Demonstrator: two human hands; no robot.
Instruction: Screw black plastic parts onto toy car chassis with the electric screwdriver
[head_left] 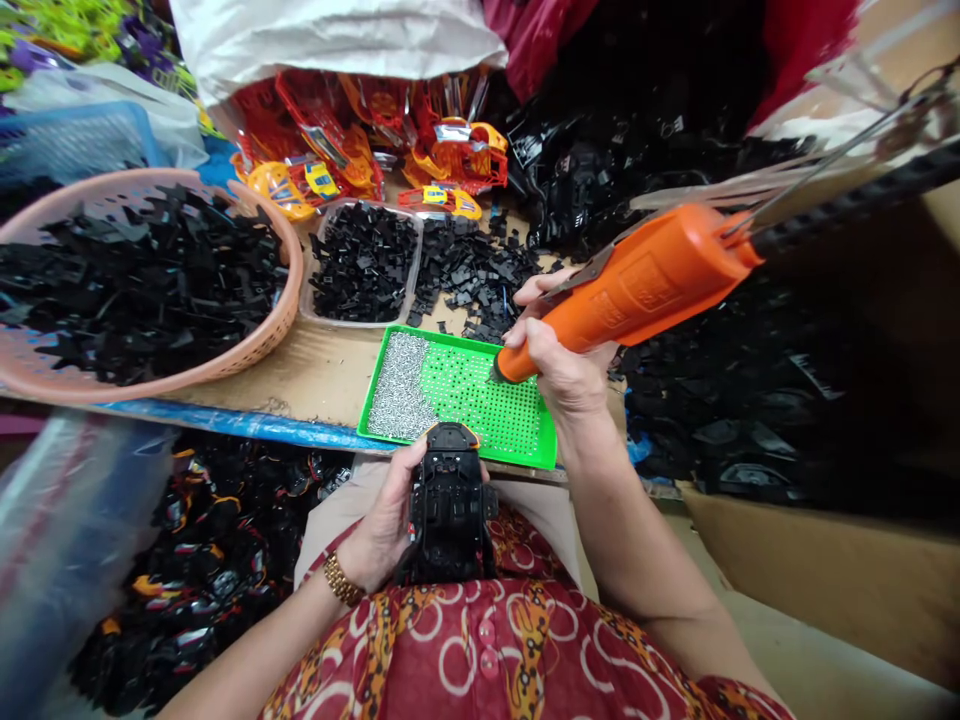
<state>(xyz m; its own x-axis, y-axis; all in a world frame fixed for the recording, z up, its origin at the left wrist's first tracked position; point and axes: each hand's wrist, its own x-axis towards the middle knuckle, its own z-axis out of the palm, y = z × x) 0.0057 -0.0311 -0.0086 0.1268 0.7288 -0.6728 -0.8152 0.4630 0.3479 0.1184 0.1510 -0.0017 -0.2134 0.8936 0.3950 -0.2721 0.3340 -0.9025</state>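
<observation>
My left hand [386, 520] grips a black toy car chassis [450, 505] upside down over my lap. Wrapped round an orange electric screwdriver [637, 285], my right hand [559, 350] points its tip down at a green screw tray [517, 425]. A heap of small silver screws [401, 385] fills the tray's left side. The screwdriver's cord runs off to the upper right.
A pink basket [247, 345] of black plastic parts stands at the left. A clear tub [311, 300] and a loose pile of black clips [476, 275] lie behind the tray. Red and yellow toy shells [360, 150] sit at the back. Black parts are heaped at the right and below left.
</observation>
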